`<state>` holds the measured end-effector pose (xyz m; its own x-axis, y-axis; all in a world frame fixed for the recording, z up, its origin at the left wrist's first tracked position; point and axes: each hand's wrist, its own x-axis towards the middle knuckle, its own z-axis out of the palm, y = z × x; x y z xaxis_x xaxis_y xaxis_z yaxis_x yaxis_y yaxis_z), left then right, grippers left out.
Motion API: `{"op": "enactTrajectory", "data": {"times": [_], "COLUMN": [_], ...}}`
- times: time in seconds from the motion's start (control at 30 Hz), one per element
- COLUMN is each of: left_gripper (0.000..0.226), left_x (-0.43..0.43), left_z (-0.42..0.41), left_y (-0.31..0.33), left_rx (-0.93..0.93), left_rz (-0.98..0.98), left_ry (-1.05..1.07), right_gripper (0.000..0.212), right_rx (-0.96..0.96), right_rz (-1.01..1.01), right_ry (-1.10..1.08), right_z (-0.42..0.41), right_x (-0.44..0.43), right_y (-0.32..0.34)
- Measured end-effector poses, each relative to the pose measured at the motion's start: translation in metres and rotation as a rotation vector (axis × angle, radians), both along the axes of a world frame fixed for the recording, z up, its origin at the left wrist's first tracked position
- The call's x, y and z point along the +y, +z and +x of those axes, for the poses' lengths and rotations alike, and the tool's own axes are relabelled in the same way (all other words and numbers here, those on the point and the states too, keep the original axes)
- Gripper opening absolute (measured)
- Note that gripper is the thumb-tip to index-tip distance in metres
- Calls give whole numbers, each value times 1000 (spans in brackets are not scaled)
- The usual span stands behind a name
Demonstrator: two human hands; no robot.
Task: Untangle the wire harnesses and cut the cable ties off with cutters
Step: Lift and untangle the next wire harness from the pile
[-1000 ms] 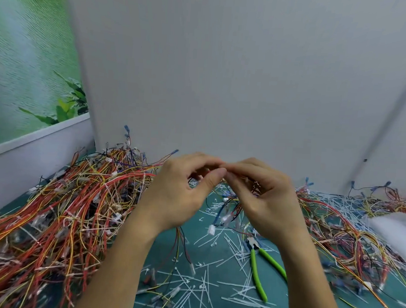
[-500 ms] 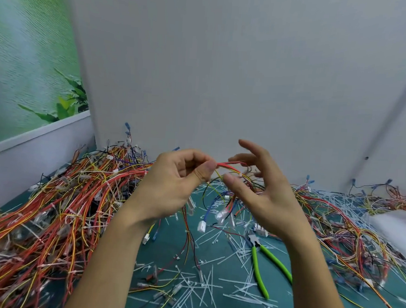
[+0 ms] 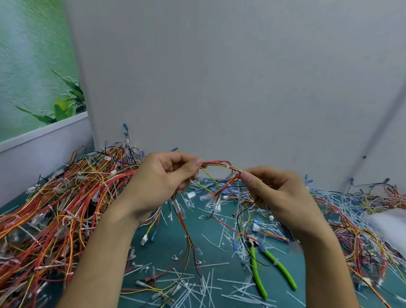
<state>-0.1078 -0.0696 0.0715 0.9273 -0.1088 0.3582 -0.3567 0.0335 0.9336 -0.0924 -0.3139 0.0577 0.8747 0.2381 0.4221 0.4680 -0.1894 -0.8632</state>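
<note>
Green mat (image 3: 216,258) below a grey wall, strewn with cut ties (image 3: 212,286). Left hand (image 3: 164,182) and right hand (image 3: 278,195) each pinch the wire harness (image 3: 220,166), held up mid-scene. The hands touched a second ago and are now apart, a short span stretched between them, probably baring a tie. Forearms rise from the near edge. Cutters (image 3: 268,266) lie near right, untouched

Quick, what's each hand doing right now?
Left hand: pinching the wire harness.
Right hand: pinching the same harness further along.
</note>
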Motion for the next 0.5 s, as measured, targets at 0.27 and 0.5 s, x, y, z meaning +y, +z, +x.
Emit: {"op": "enactTrajectory", "data": {"times": [0.27,0.5], "left_gripper": [19,17], "left_x": [4,6], "left_z": [2,0], "left_y": [-3,-2], "left_rx": [-51,-246], "left_rz": [43,-4], "left_ry": [5,-20], "right_gripper": [48,52], "right_rx": [23,193], "right_rz": [39,161], "right_ry": [-45,106], "right_z": [1,0], "right_x": [-1,-6], "right_y": [1,4]}}
